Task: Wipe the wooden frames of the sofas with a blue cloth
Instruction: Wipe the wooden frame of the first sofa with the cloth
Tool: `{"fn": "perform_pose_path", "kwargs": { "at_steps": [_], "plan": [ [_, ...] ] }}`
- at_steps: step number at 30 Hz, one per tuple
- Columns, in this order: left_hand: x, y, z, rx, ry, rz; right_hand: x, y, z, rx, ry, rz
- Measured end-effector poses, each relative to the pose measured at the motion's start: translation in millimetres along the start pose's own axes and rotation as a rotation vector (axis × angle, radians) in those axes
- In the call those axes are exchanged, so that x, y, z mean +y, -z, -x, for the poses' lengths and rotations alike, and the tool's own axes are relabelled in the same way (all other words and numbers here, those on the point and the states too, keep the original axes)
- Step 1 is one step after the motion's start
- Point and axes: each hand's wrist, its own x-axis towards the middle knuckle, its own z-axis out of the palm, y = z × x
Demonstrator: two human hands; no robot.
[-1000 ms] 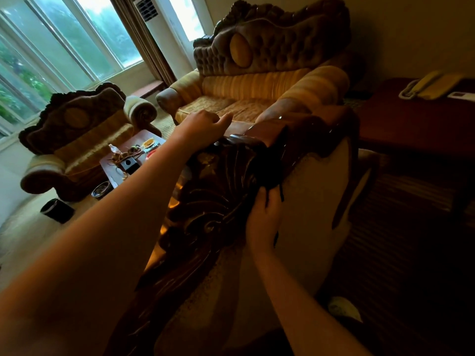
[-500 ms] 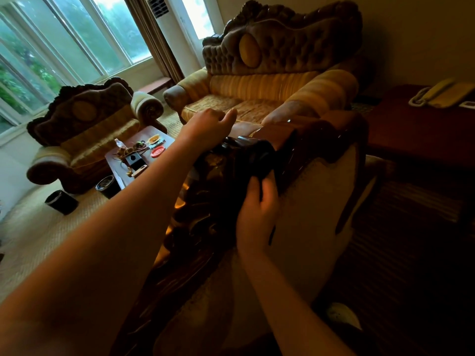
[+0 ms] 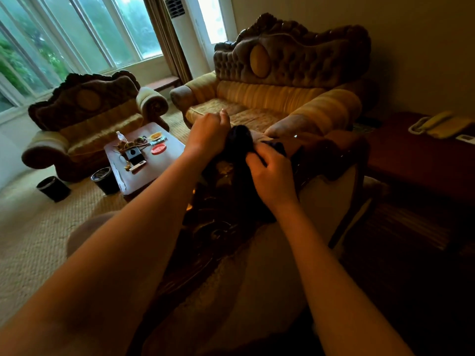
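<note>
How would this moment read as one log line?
both hands: left, right grip cloth | on: carved sofa frame | step: wiping

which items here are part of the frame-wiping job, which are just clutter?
Job:
- cloth, gripped by left hand and right hand
- carved wooden frame under it
- loveseat and armchair, frames to wipe

Lying about:
- coffee table with bottle, red dish
- two bins
- telephone

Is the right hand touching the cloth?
Touching. The head view shows the right hand with fingers curled into the dark cloth bunched atop the carved wooden frame.
</note>
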Motion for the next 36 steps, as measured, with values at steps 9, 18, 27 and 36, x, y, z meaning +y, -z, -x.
{"fn": "perform_pose_path", "kwargs": {
  "at_steps": [9,18,27,36],
  "plan": [
    [-15,13,-6,0.066,0.473,0.951,-27,-9,-37,-0.436,0.090,0.330],
    [-34,17,-1,0.220,0.707,1.385,-38,-39,-111,-0.872,-0.157,0.462],
    [-28,15,-4,0.254,0.822,1.143,-17,-37,-151,-1.228,-0.384,0.370],
    [-15,9,-9,0.345,0.771,0.801,4,-38,-157,-1.427,-0.090,0.247]
  ]
}}
